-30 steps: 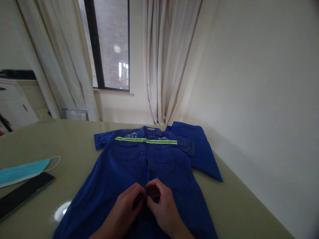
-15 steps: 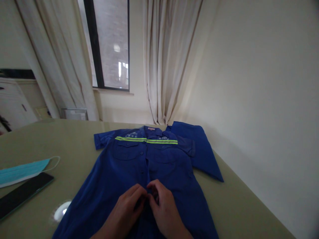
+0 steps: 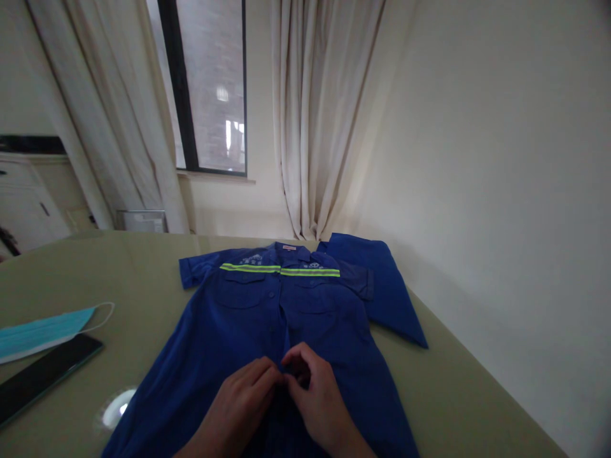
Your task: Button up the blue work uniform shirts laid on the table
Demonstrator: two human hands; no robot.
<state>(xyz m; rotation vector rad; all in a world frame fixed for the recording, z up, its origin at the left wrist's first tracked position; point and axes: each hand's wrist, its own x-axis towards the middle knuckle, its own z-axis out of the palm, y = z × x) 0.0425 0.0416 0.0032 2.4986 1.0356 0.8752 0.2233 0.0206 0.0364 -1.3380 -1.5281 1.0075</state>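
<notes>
A blue short-sleeved shirt (image 3: 229, 324) with a yellow-green reflective stripe across the chest lies spread face up, its collar at the far side. Its front opening runs down the middle. My left hand (image 3: 243, 401) and my right hand (image 3: 317, 397) meet over the lower part of that opening, fingertips nearly touching. Both hands are pinched on the shirt's front edges. Whatever small part sits between the fingertips is hidden.
Folded blue cloth (image 3: 391, 286) lies beyond the shirt's right sleeve, near the wall. On the left of the greenish table (image 3: 147, 267) are a light-blue face mask (image 3: 42, 331) and a black phone (image 3: 48, 375). Curtains (image 3: 319, 114) and a window stand behind.
Both hands stay at the same spot on the shirt. The left fingers have closed in slightly towards the right fingertips, and the right hand has turned a little.
</notes>
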